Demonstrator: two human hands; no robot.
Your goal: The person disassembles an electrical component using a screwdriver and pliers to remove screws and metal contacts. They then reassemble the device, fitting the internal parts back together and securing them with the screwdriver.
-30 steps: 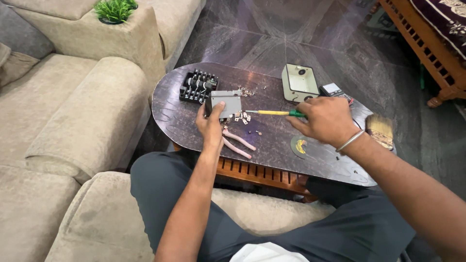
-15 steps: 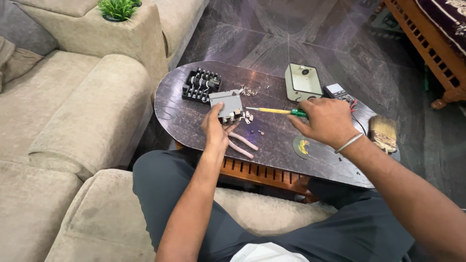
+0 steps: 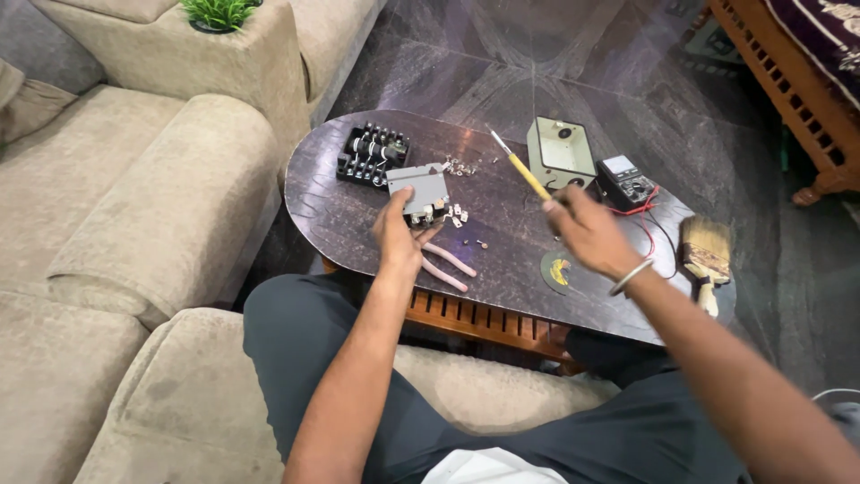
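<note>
My left hand [image 3: 397, 235] grips the near edge of a small grey box-shaped part [image 3: 419, 188] resting on the dark oval table [image 3: 340, 215]. Raised above the table, my right hand [image 3: 587, 233] holds a yellow-handled screwdriver [image 3: 520, 168] whose tip points up and to the left. Several small metal screws and clips [image 3: 457, 213] lie beside the grey part. More loose ones [image 3: 459, 166] sit farther back. A pair of pink-handled pliers [image 3: 448, 263] lies just right of my left wrist.
A black terminal block [image 3: 373, 154] sits at the table's far left. Behind are a pale green box [image 3: 561, 151] and a multimeter [image 3: 625, 181] with red leads. A paintbrush [image 3: 704, 255] lies at the right end, a tape roll [image 3: 560, 269] nearer. A beige sofa [image 3: 134, 206] stands left.
My right hand has lifted the screwdriver off the table and swung its tip upward. The left hand stays on the grey part.
</note>
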